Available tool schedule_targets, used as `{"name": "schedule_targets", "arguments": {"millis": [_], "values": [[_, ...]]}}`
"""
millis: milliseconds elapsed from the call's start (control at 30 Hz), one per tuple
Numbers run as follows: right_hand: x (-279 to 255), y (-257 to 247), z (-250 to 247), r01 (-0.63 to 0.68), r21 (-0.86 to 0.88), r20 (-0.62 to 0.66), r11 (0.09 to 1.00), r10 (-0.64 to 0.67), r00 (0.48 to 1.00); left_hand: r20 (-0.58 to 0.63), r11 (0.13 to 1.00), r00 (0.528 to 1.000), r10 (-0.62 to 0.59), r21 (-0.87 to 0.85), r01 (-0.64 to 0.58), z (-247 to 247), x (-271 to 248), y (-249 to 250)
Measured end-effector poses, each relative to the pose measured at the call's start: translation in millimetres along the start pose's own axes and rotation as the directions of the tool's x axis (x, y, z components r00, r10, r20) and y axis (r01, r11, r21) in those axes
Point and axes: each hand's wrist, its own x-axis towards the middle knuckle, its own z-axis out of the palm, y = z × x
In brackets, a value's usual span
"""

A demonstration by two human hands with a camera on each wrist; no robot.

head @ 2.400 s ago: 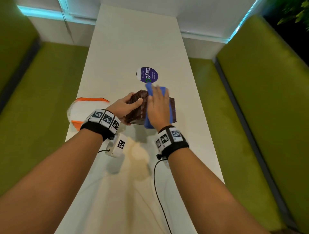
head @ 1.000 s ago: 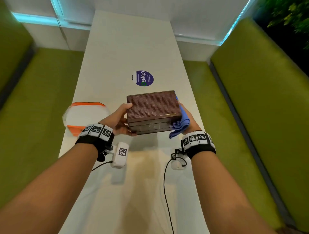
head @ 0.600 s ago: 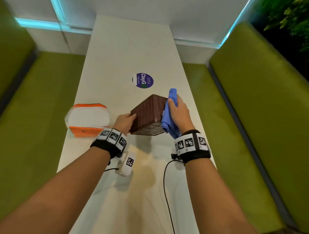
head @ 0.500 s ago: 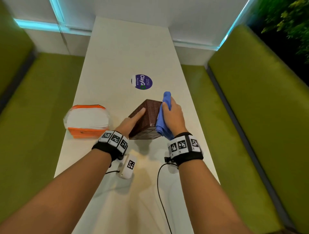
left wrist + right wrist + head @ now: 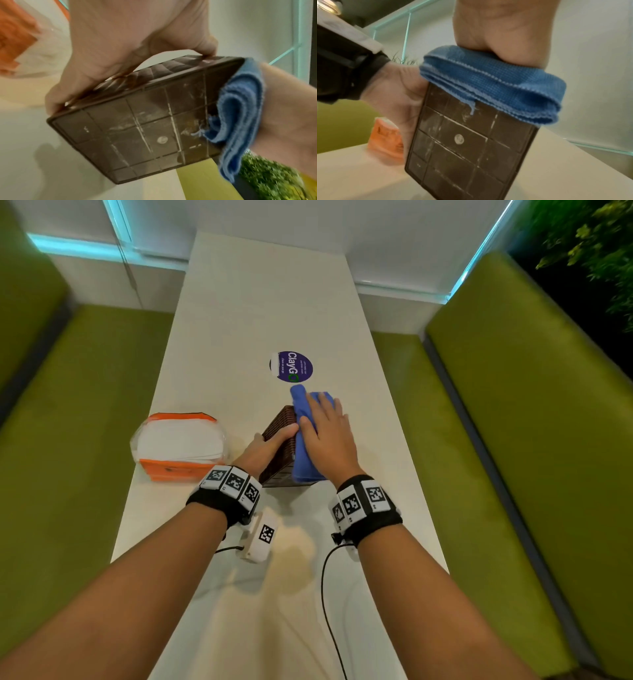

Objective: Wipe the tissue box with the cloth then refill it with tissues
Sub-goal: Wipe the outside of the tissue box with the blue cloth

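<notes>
The brown woven tissue box [image 5: 278,447] is held above the white table [image 5: 267,289], turned on its side with its gridded underside [image 5: 145,129] facing me. My left hand [image 5: 272,441] grips the woven left face, thumb on one edge and fingers on the other [image 5: 120,56]. My right hand [image 5: 325,426] lies flat with straight fingers, pressing the folded blue cloth [image 5: 304,440] against the box's right face. In the right wrist view the cloth [image 5: 488,83] is squeezed between my palm [image 5: 501,27] and the box [image 5: 467,148]. The box's opening is hidden.
A pack of white tissues in orange and clear wrapping [image 5: 180,446] lies on the table left of the box. A round purple sticker [image 5: 291,367] sits just beyond it. Green benches [image 5: 513,440] flank the table, and a wall closes its far end.
The box went from held flat in both hands to turned on its side. Over the last half second my right hand slid the cloth forward along the right face, fingers spreading flat.
</notes>
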Motion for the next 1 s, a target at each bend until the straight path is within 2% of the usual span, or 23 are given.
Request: {"name": "schedule_targets", "arguments": {"millis": [67,133,200,233,267,333,400,433,533,600,633,700,767,833,867,900,967,1000], "values": [[1.8,8.3,0.0,-0.114,0.065,-0.074,0.991,0.119,0.990,0.015,1.000,1.000,0.005,0.014,-0.005,-0.3,3.3,1.3],[6.2,18.8,-0.7,-0.263,0.219,-0.103,0.940,0.290,0.951,0.012,0.999,1.000,0.019,0.029,-0.019,-0.1,8.9,0.7],[10.0,24.8,-5.6,-0.430,0.391,-0.011,0.814,0.471,0.882,-0.012,0.998,0.999,0.031,0.060,-0.030,4.1,-0.7,7.5],[11.1,26.5,-7.9,-0.500,0.405,0.046,0.765,0.529,0.847,-0.025,0.997,0.999,0.031,0.074,-0.030,5.4,-2.1,8.7],[11.9,26.1,-9.3,-0.531,0.381,0.069,0.757,0.550,0.833,-0.038,0.995,0.999,0.031,0.093,-0.027,6.4,-2.3,9.1],[9.0,18.2,-10.3,-0.459,0.283,0.016,0.842,0.474,0.880,-0.047,0.993,0.998,0.031,0.118,-0.025,6.6,-1.1,7.8],[3.0,8.8,-10.2,-0.262,0.186,-0.043,0.947,0.274,0.961,-0.046,0.993,0.998,0.036,0.118,-0.030,5.1,4.8,5.8],[-1.0,6.1,-7.7,-0.164,0.154,-0.048,0.974,0.173,0.984,-0.041,0.993,0.999,0.033,0.115,-0.028,2.6,7.0,2.0],[-9.7,3.9,-7.2,0.005,0.099,-0.042,0.995,-0.001,0.999,-0.021,0.995,0.999,0.024,0.101,-0.021,4.1,-0.3,5.3],[-7.7,5.8,-6.0,0.009,0.077,-0.053,0.997,-0.005,0.999,-0.016,0.997,0.999,0.032,0.074,-0.031,3.7,-6.4,6.6],[-4.4,9.8,-1.6,-0.031,0.081,-0.054,0.996,0.036,0.998,-0.021,0.997,0.999,0.045,0.066,-0.043,4.1,-10.8,8.3],[2.3,16.4,1.9,-0.180,0.166,-0.053,0.969,0.192,0.980,-0.033,0.995,0.998,0.060,0.084,-0.057,2.8,-6.8,5.7],[9.6,19.8,-0.4,-0.318,0.322,-0.050,0.892,0.352,0.935,-0.040,0.994,0.997,0.069,0.091,-0.066,0.6,3.6,0.6],[13.3,17.2,-4.1,-0.396,0.310,-0.025,0.865,0.423,0.906,-0.048,0.995,0.998,0.044,0.097,-0.039,-2.8,17.9,-5.4],[12.8,13.0,-4.7,-0.391,0.231,-0.019,0.891,0.406,0.914,-0.059,0.994,0.998,0.032,0.102,-0.026,-1.6,12.9,-3.5],[10.9,7.5,-4.7,-0.332,0.152,-0.024,0.931,0.340,0.940,-0.073,0.994,0.997,0.032,0.102,-0.025,-0.4,10.1,-2.6],[4.1,-3.5,-3.8,-0.107,0.072,-0.041,0.992,0.111,0.993,-0.078,0.993,0.995,0.067,0.105,-0.059,5.3,-10.1,5.4],[1.1,-6.5,-4.2,-0.023,0.068,-0.028,0.997,0.025,0.999,-0.067,0.991,0.994,0.090,0.100,-0.083,6.9,-16.8,8.1]]}}
